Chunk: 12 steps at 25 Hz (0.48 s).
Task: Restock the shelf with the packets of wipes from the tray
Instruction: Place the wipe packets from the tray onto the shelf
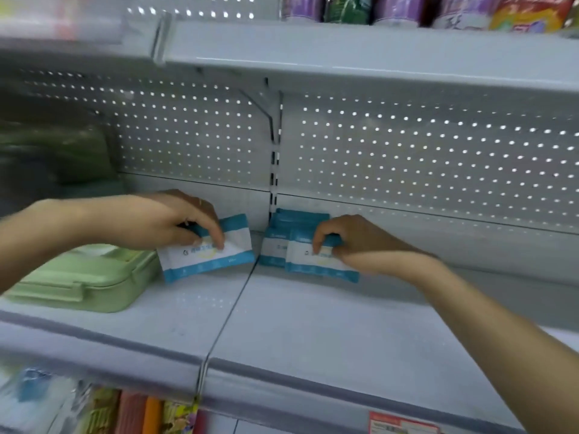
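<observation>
Placing step: both hands set packets of wipes on the shelf point(313, 324), one on each side of the slotted upright point(274, 183).

Left of the upright, the left hand point(156, 219) pinches a packet point(216, 261) by its top edge. It is tilted, with its lower edge on the shelf just beside a green lunch box point(84, 277). Right of the upright, the right hand point(347, 236) grips the top of the front packet point(313, 264), which stands touching a short row of packets point(294, 216) behind it. The tray cannot be made out. The next move probably calls for squaring the left packet upright, perhaps starting a second row left of the upright. Each hand would then let go gently so that nothing topples.
</observation>
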Motion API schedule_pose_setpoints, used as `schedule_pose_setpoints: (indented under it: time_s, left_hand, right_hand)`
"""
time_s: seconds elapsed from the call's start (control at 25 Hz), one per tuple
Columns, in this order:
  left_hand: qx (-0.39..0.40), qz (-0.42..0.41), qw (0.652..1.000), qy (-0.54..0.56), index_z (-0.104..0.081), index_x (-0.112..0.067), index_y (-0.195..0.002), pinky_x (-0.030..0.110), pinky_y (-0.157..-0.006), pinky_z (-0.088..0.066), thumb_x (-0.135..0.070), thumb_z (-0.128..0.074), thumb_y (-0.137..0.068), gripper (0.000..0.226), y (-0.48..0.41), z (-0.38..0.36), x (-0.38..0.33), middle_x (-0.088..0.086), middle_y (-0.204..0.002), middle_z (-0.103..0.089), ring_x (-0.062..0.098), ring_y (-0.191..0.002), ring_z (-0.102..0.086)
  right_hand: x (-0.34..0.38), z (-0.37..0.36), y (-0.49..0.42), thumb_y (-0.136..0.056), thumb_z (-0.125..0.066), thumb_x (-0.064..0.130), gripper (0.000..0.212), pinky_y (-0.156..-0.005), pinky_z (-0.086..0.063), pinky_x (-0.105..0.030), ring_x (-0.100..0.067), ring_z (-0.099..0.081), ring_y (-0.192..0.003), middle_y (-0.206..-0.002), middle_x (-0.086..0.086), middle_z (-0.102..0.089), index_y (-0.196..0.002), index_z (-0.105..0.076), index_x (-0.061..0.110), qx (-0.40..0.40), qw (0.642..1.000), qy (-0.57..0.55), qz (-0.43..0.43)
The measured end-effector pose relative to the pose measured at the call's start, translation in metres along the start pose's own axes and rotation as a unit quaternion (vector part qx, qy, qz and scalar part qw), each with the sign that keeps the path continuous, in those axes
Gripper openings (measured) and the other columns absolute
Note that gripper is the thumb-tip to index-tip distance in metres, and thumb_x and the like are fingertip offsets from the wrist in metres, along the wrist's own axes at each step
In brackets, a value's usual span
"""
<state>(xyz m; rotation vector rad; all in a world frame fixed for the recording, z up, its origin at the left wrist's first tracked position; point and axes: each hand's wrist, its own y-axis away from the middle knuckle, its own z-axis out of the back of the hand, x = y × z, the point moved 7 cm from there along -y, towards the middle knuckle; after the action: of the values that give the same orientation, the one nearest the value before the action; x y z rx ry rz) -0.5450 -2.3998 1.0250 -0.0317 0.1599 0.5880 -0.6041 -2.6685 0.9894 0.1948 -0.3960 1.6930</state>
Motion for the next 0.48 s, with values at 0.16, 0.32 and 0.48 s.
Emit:
schedule_pose_setpoints:
  time_s: [0.16, 0.32, 0.48]
  left_hand:
    - [0.002, 0.003, 1.000, -0.013, -0.067, -0.057, -0.107, 0.007, -0.084, -0.040, -0.020, -0.061, -0.101, 0.038, 0.010, -0.013, 0.019, -0.034, -0.115, -0.057, -0.009, -0.105, -0.053]
    - [0.020, -0.014, 1.000, -0.004, -0.067, -0.054, -0.109, 0.005, -0.085, -0.037, -0.020, -0.058, -0.102, 0.037, -0.010, -0.026, 0.023, -0.038, -0.114, -0.056, -0.013, -0.106, -0.052]
    - [0.050, -0.047, 0.997, 0.028, -0.068, -0.052, -0.110, 0.005, -0.090, -0.035, -0.019, -0.056, -0.104, 0.036, -0.047, -0.040, 0.009, -0.036, -0.119, -0.054, -0.014, -0.112, -0.048]
  right_hand:
    - [0.009, -0.031, -0.039, -0.082, -0.043, -0.005, 0.050, -0.064, -0.053, -0.041, -0.013, -0.058, -0.063, -0.118, 0.012, -0.063, -0.092, -0.067, 0.037, 0.014, 1.000, -0.007, 0.023]
    - [-0.004, -0.049, -0.056, -0.085, -0.047, -0.005, 0.048, -0.081, -0.047, -0.026, 0.003, -0.054, -0.089, -0.126, 0.012, -0.060, -0.101, -0.067, 0.036, 0.002, 0.999, 0.001, 0.032]
    - [-0.015, -0.058, -0.059, -0.086, -0.060, 0.001, 0.041, -0.108, -0.037, -0.031, -0.011, -0.046, -0.122, -0.125, 0.013, -0.053, -0.110, -0.067, 0.034, -0.039, 0.997, 0.030, 0.052]
